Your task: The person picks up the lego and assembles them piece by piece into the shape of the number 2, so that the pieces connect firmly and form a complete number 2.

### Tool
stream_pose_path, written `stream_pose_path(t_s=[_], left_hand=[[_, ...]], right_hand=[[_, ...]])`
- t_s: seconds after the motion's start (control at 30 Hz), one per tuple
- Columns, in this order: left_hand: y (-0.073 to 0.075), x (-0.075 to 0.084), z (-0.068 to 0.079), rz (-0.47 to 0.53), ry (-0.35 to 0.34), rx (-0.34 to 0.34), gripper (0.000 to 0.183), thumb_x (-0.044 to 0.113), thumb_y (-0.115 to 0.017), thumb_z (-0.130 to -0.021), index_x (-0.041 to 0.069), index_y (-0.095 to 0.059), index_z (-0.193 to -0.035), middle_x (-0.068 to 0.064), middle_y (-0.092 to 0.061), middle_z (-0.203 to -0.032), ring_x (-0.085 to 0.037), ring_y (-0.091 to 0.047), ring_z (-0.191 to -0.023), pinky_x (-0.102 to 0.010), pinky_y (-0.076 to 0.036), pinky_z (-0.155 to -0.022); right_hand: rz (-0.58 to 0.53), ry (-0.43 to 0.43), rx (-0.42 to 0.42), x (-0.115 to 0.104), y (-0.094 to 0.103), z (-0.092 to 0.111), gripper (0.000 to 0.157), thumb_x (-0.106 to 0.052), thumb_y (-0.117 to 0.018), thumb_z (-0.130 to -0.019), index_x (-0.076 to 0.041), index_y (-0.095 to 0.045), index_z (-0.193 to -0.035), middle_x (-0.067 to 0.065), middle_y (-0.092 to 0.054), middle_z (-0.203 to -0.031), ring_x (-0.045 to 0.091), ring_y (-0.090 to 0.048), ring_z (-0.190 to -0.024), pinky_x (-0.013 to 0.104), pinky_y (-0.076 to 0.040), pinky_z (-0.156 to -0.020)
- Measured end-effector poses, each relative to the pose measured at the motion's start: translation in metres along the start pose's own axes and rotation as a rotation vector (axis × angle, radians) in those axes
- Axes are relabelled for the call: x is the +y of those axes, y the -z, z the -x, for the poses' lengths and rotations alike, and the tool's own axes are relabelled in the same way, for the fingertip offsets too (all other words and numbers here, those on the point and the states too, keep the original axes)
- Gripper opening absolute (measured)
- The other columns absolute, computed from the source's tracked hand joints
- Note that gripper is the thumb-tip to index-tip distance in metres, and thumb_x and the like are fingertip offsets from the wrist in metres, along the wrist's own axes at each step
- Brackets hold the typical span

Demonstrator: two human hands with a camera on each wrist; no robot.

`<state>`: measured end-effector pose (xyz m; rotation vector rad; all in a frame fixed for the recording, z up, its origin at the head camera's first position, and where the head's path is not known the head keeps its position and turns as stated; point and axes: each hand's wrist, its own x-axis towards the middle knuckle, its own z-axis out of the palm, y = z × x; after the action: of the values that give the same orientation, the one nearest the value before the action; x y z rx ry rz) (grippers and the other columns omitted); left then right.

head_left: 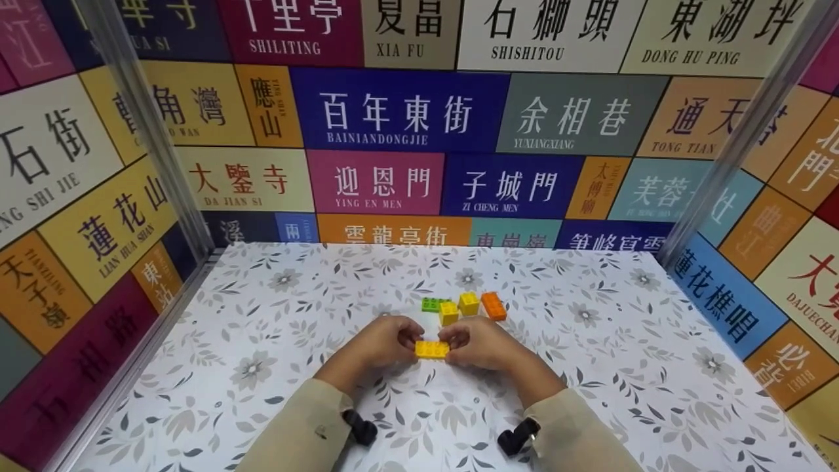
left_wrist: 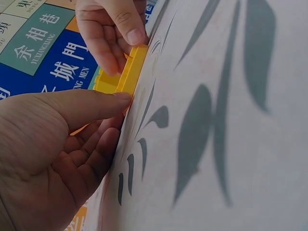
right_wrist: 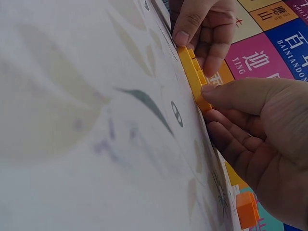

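Observation:
A flat yellow-orange toy building brick (head_left: 432, 350), studs up, lies on the patterned tabletop between both hands. My left hand (head_left: 387, 341) pinches its left end; in the left wrist view the thumb (left_wrist: 108, 105) presses along the side facing me. The right hand (head_left: 482, 342) pinches the other end, thumb (right_wrist: 226, 94) on the near side and fingers curled behind. Just beyond the right hand's fingers stands a yellow brick (head_left: 448, 313), with a second yellow brick (head_left: 468, 303) close by.
Behind the hands lie a green brick (head_left: 432, 304), partly covered by a yellow one, and an orange brick (head_left: 493, 306) at the right. The white tabletop (head_left: 262, 406) has a leaf and flower print. Colourful sign panels (head_left: 400, 108) wall off the back and sides.

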<state>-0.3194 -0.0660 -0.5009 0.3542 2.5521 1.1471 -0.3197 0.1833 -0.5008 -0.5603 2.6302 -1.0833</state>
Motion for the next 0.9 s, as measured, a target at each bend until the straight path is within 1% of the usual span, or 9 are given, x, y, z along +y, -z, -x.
stream_pose_path(t_s=[0.2, 0.27, 0.43, 0.53, 0.6, 0.67, 0.83, 0.9], left_hand=[[0.000, -0.001, 0.001, 0.011, -0.022, 0.014, 0.039, 0.005, -0.089, -0.082, 0.019, -0.076, -0.116, 0.002, -0.072, -0.100, -0.016, -0.067, -0.094, -0.034, -0.056, -0.089], [0.000, -0.001, 0.000, 0.009, -0.026, 0.012, 0.039, 0.005, -0.089, -0.082, 0.018, -0.076, -0.116, 0.002, -0.072, -0.100, -0.016, -0.067, -0.093, -0.034, -0.056, -0.089], [0.000, 0.000, -0.001, 0.014, 0.014, -0.008, 0.039, 0.007, -0.089, -0.083, 0.021, -0.076, -0.116, 0.003, -0.072, -0.102, -0.017, -0.066, -0.095, -0.035, -0.055, -0.091], [0.000, 0.001, -0.001, 0.025, 0.022, -0.009, 0.039, 0.007, -0.089, -0.083, 0.022, -0.076, -0.116, 0.003, -0.072, -0.102, -0.016, -0.067, -0.096, -0.036, -0.056, -0.093], [0.000, 0.001, -0.002, 0.029, 0.023, -0.009, 0.039, 0.006, -0.089, -0.082, 0.022, -0.077, -0.116, 0.003, -0.072, -0.102, -0.016, -0.067, -0.097, -0.035, -0.056, -0.093], [0.000, 0.001, -0.002, 0.026, 0.010, -0.008, 0.039, 0.006, -0.089, -0.082, 0.020, -0.077, -0.117, 0.003, -0.072, -0.103, -0.016, -0.067, -0.096, -0.035, -0.057, -0.092], [0.001, 0.000, -0.001, -0.003, -0.020, -0.024, 0.040, 0.007, -0.088, -0.084, 0.017, -0.076, -0.121, 0.002, -0.072, -0.103, -0.015, -0.066, -0.096, -0.035, -0.056, -0.092], [0.001, 0.001, -0.002, -0.005, -0.024, -0.030, 0.039, 0.008, -0.088, -0.085, 0.016, -0.075, -0.121, 0.002, -0.072, -0.103, -0.015, -0.066, -0.096, -0.035, -0.056, -0.092]], right_hand=[[-0.030, -0.027, 0.018, -0.004, 0.005, 0.002, 0.034, -0.018, -0.086, -0.090, -0.016, -0.079, -0.123, 0.000, -0.080, -0.108, 0.015, -0.071, -0.091, 0.030, -0.060, -0.075], [-0.044, -0.036, 0.026, -0.005, 0.007, 0.002, 0.033, -0.018, -0.085, -0.091, -0.017, -0.078, -0.124, 0.000, -0.080, -0.111, 0.015, -0.071, -0.093, 0.031, -0.060, -0.077], [-0.086, -0.072, 0.066, -0.004, 0.015, 0.001, 0.033, -0.018, -0.083, -0.093, -0.018, -0.078, -0.126, 0.003, -0.078, -0.119, 0.016, -0.071, -0.100, 0.037, -0.061, -0.090], [-0.103, -0.074, 0.099, -0.001, 0.019, 0.000, 0.034, -0.018, -0.082, -0.094, -0.016, -0.077, -0.127, 0.004, -0.078, -0.123, 0.017, -0.072, -0.104, 0.040, -0.060, -0.095], [-0.112, -0.071, 0.115, 0.000, 0.022, -0.002, 0.035, -0.018, -0.082, -0.094, -0.014, -0.076, -0.129, 0.005, -0.078, -0.125, 0.017, -0.072, -0.105, 0.040, -0.059, -0.097], [-0.117, -0.063, 0.137, 0.000, 0.025, -0.003, 0.038, -0.018, -0.082, -0.094, -0.013, -0.075, -0.130, 0.006, -0.078, -0.125, 0.018, -0.072, -0.106, 0.039, -0.060, -0.096], [-0.123, -0.071, 0.179, -0.001, 0.030, -0.004, 0.041, -0.019, -0.083, -0.093, -0.015, -0.074, -0.133, 0.004, -0.078, -0.126, 0.019, -0.071, -0.108, 0.038, -0.060, -0.093], [-0.131, -0.087, 0.189, -0.001, 0.031, -0.004, 0.042, -0.019, -0.083, -0.093, -0.017, -0.074, -0.133, 0.001, -0.077, -0.128, 0.019, -0.071, -0.110, 0.038, -0.060, -0.093]])
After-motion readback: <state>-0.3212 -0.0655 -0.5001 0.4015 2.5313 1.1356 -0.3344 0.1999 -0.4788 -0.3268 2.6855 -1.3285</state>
